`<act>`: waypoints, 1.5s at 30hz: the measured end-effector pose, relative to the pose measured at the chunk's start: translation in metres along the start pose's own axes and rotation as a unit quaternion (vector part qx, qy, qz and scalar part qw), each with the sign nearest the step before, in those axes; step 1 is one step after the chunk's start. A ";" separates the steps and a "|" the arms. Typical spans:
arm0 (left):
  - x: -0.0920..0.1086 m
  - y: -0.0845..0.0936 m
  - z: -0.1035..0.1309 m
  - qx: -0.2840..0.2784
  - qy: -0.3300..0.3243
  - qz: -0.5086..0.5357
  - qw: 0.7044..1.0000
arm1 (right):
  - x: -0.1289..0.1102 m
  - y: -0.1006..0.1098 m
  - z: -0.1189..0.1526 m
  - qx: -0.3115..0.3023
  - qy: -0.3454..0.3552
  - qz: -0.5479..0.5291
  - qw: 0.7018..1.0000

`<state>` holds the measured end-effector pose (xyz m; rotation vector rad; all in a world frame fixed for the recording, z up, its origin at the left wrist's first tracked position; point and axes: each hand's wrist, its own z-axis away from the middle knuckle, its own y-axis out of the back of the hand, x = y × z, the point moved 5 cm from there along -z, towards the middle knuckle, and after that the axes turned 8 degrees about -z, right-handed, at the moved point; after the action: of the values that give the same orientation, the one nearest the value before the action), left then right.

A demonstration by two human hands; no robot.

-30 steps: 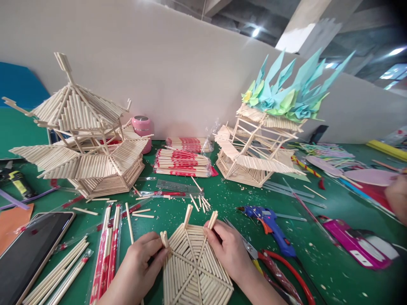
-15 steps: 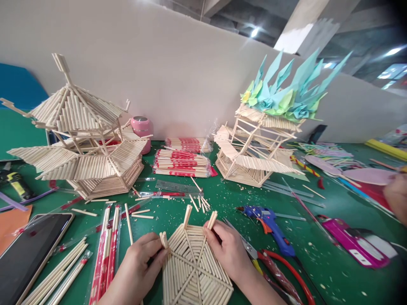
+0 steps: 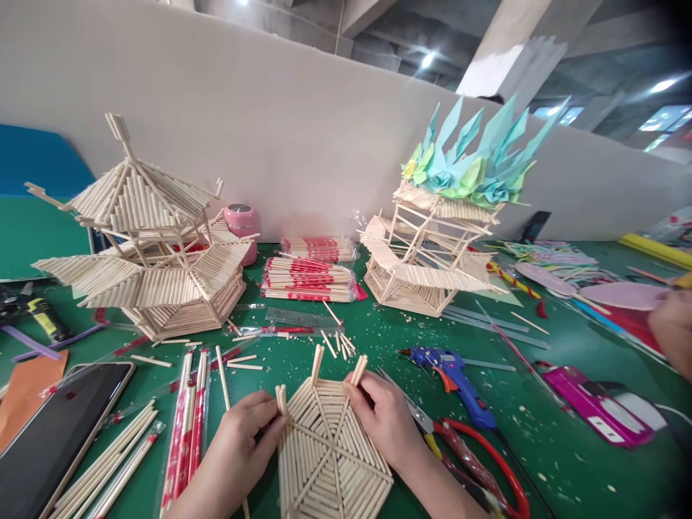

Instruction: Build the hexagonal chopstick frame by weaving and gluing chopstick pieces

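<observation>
In front of me lies a flat, many-sided panel of chopsticks (image 3: 334,453) with spoke-like sticks meeting at its centre. Short upright posts stand at three of its far corners. My left hand (image 3: 251,430) is closed, thumb and finger pinching the base of the left post (image 3: 282,400). At the right corner, my right hand (image 3: 381,412) pinches another short post (image 3: 359,370). Between them the far post (image 3: 316,365) stands untouched, leaning slightly. Right beside my right hand are scissors (image 3: 451,435) with red handles.
Two chopstick pavilions stand behind, one with a pointed roof (image 3: 141,198), one topped with folded paper (image 3: 470,169). A blue glue gun (image 3: 457,376) lies to the right, a phone (image 3: 68,432) to the left. Wrapped chopsticks (image 3: 187,418) and a person's hand (image 3: 673,328) flank the area.
The view has shifted and tilted slightly. Both hands keep their pinch on the same two posts, and the panel has hardly moved.
</observation>
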<state>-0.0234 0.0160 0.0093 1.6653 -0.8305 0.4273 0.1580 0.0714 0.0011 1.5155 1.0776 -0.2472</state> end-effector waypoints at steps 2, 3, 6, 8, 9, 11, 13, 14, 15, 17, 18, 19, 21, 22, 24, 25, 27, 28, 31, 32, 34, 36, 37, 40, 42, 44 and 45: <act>-0.001 -0.001 0.001 -0.003 0.002 -0.003 1.000 | -0.001 0.000 0.000 0.002 0.003 0.001 1.000; -0.002 -0.002 0.001 -0.009 0.006 -0.005 1.000 | -0.001 0.000 0.000 0.003 0.005 0.001 1.000; -0.003 -0.004 0.001 -0.021 0.015 -0.005 1.000 | -0.001 0.000 0.000 0.003 0.008 0.001 1.000; -0.003 -0.003 0.000 -0.020 0.011 -0.001 1.000 | -0.001 -0.001 0.000 0.002 0.006 0.002 1.000; -0.003 -0.003 -0.001 -0.018 0.009 0.000 1.000 | 0.000 -0.001 0.000 0.002 0.005 0.002 1.000; -0.002 -0.002 -0.001 -0.016 0.008 -0.001 1.000 | 0.001 -0.001 0.000 0.001 0.002 0.004 1.000; -0.001 -0.001 -0.002 -0.015 0.011 -0.001 1.000 | 0.001 -0.001 0.000 0.000 -0.001 0.005 1.000; -0.001 -0.001 -0.002 -0.012 0.013 0.002 1.000 | 0.001 -0.001 0.000 -0.001 -0.002 0.006 1.000; -0.001 0.000 -0.002 -0.010 0.014 0.005 1.000 | 0.002 -0.001 0.000 -0.001 -0.003 0.006 1.000; -0.001 0.000 -0.002 -0.008 0.016 0.009 1.000 | 0.002 -0.001 0.000 -0.002 -0.004 0.005 1.000; -0.001 0.000 -0.002 -0.009 0.016 0.010 1.000 | 0.002 -0.001 0.000 -0.003 -0.004 0.005 1.000; -0.002 -0.001 -0.002 -0.011 0.016 0.010 1.000 | 0.002 -0.001 0.000 -0.003 -0.005 0.004 1.000; -0.002 -0.001 -0.003 -0.015 0.017 0.009 1.000 | 0.002 -0.001 0.000 -0.003 -0.006 0.004 1.000; -0.002 -0.002 -0.002 -0.015 0.017 0.010 1.000 | 0.002 -0.002 0.000 -0.002 -0.007 0.004 1.000; -0.003 -0.002 -0.002 -0.013 0.017 0.011 1.000 | 0.002 -0.002 0.000 -0.003 -0.007 0.003 1.000; -0.003 -0.002 -0.002 -0.012 0.016 0.011 1.000 | 0.002 -0.002 0.000 -0.003 -0.007 0.002 1.000; -0.003 -0.002 -0.002 -0.012 0.016 0.008 1.000 | 0.002 -0.003 0.000 -0.003 -0.007 0.001 1.000; -0.003 -0.002 -0.002 -0.013 0.017 0.006 1.000 | 0.003 -0.003 0.001 -0.002 -0.007 0.000 1.000; -0.004 -0.003 -0.002 -0.019 0.021 0.003 1.000 | 0.004 -0.003 0.001 -0.001 -0.008 -0.004 1.000; -0.004 -0.003 -0.001 -0.021 0.022 0.001 1.000 | 0.004 -0.003 0.001 -0.002 -0.008 -0.005 1.000; -0.004 -0.003 -0.001 -0.027 0.021 -0.004 0.999 | 0.005 -0.004 0.002 -0.002 -0.007 -0.008 1.000; -0.004 -0.004 0.000 -0.035 0.019 -0.011 0.999 | 0.005 -0.003 0.003 -0.001 -0.006 -0.009 1.000; -0.004 -0.005 0.001 -0.038 0.019 -0.015 0.999 | 0.004 -0.003 0.003 0.000 -0.005 -0.010 1.000; -0.003 -0.005 0.003 -0.038 0.022 -0.031 0.999 | 0.003 -0.002 0.002 0.001 -0.003 -0.012 1.000; -0.002 -0.004 0.004 -0.030 0.028 -0.039 0.998 | 0.002 -0.001 0.001 0.002 0.000 -0.013 1.000; -0.002 -0.004 0.005 -0.021 0.033 -0.042 0.998 | 0.001 -0.001 0.001 0.001 0.003 -0.011 1.000; -0.002 -0.004 0.005 -0.017 0.034 -0.042 0.998 | 0.001 -0.001 0.001 0.000 0.004 -0.011 1.000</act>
<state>-0.0230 0.0122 0.0037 1.6395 -0.7119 0.4078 0.1586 0.0710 -0.0004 1.5075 1.1007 -0.2558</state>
